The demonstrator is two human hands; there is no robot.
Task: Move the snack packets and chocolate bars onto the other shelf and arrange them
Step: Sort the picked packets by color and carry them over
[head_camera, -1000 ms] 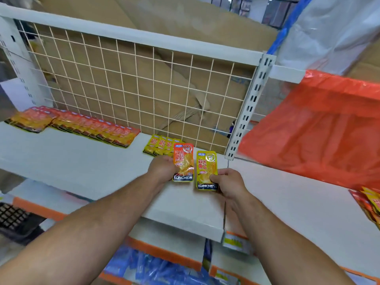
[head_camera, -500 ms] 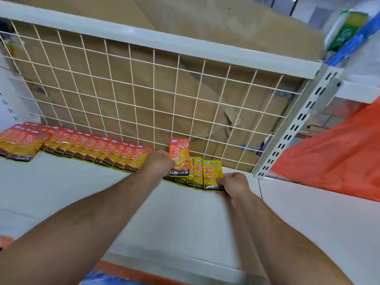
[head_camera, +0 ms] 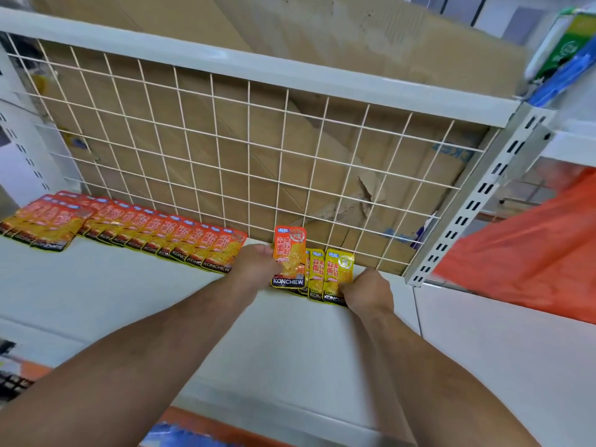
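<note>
My left hand [head_camera: 254,264] grips an orange KONCHEW snack packet [head_camera: 289,256] and holds it upright near the back of the white shelf [head_camera: 129,304]. My right hand [head_camera: 367,290] pinches the lower corner of a yellow packet [head_camera: 338,272], which lies at the right end of a short overlapping row of yellow packets [head_camera: 316,274]. To the left, a long overlapping row of orange packets [head_camera: 167,235] runs along the wire grid. A small pile of orange packets [head_camera: 45,222] sits at the far left.
A white wire grid [head_camera: 248,150] backs the shelf, with cardboard behind it. A slotted metal upright [head_camera: 467,208] stands to the right. Beyond it is a second white shelf [head_camera: 516,350] with a red plastic bag [head_camera: 529,253]. Blue packs [head_camera: 180,437] show below.
Both hands moved from the shelf's front to the back by the grid. The yellow packet now lies at the end of the yellow row; the orange packet stays raised.
</note>
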